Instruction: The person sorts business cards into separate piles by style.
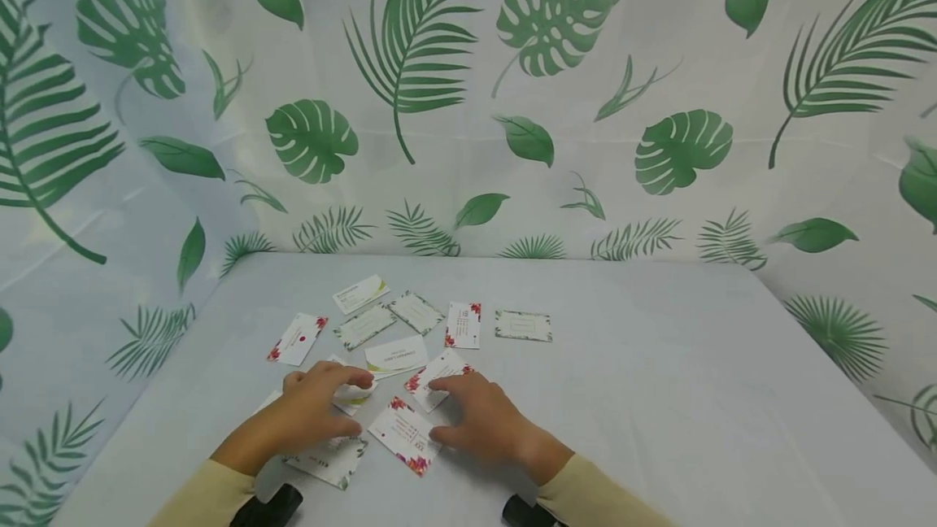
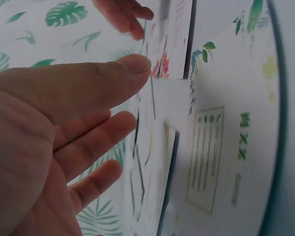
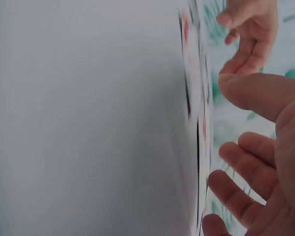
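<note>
Left hand (image 1: 315,413): palm down on the table, fingers loosely bent, gripping nothing; fingertips resting on a white card (image 1: 354,394) half hidden under them; in the left wrist view thumb and fingers (image 2: 96,142) spread and relaxed, close above the cards.
Right hand (image 1: 479,421): palm down, fingers nearly straight, holding nothing; index fingertip pressing the near corner of a red-flowered card (image 1: 439,372); thumb tip just beside the edge of another red-flowered card (image 1: 405,433); in the right wrist view fingers (image 3: 236,189) open and apart, cards seen edge-on and blurred.
Card between the hands: the nearer red-flowered card, lying flat and tilted, touching neither palm.
Card under the left wrist: leaf-edged card (image 1: 333,459), partly covered by the forearm.
Cards just beyond the hands: white card with a green swoosh (image 1: 397,355), lying beside the pressed red-flowered card.
Cards further out: red-flowered card (image 1: 298,339) to the left; two leaf-bordered cards (image 1: 364,326) and (image 1: 416,312) side by side; upright red-flowered card (image 1: 464,324); leaf-bordered card (image 1: 523,325) apart at the right; green-swoosh card (image 1: 359,293) farthest back.
Surface: pale grey table (image 1: 659,397), all cards lying flat and face up.
Surroundings: white backdrop printed with green leaves (image 1: 556,104) behind and at both sides.
Sleeves: pale yellow (image 1: 600,498), with dark wrist mounts at the lower edge.
</note>
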Tool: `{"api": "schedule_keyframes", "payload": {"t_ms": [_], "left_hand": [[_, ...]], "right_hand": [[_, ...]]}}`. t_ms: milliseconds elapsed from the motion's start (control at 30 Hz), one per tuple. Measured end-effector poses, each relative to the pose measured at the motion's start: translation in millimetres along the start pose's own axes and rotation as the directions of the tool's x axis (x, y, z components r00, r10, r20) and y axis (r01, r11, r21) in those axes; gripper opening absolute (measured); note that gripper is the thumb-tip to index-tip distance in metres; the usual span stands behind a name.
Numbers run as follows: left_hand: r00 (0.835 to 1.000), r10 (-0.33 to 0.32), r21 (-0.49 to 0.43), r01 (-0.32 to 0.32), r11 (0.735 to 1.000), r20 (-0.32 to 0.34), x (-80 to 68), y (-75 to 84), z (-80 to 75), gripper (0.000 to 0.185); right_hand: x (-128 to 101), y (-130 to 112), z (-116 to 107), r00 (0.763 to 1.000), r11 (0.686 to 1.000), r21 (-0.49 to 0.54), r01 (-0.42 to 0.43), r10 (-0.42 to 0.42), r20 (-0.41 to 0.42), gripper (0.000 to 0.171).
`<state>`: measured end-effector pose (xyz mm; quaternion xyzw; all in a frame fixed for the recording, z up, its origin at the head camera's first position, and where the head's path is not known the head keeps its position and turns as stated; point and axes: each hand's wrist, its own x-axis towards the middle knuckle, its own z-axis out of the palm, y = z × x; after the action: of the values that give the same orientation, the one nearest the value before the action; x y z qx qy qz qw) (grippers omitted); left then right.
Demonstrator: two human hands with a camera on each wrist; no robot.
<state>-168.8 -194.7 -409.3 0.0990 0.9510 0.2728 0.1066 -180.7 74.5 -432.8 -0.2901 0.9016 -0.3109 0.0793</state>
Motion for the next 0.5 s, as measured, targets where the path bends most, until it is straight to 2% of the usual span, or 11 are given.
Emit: {"api": "schedule_keyframes", "payload": {"t_ms": [267,433,500], "left_hand": [[0.999,-0.032,0.003,0.032,0.999,0.037,-26.9,-17.6,-4.7,0.055],[1.0,-0.012,0.018,0.012,1.0,0.012,-40.4,-29.7,-4.0,0.06],[1.0,-0.005,0.029,0.005,1.0,0.002,-44.7,-33.7,-3.6,0.062]], "right_hand": [[-4,-37,26,0.998,0.994,-0.091,0.053,-0.049,0.048,0.052],[-2,-61,44,0.988,0.974,-0.175,0.142,-0.129,0.085,0.051],[-1,-69,51,0.988,0.966,-0.212,0.146,-0.129,0.09,0.051]]}}
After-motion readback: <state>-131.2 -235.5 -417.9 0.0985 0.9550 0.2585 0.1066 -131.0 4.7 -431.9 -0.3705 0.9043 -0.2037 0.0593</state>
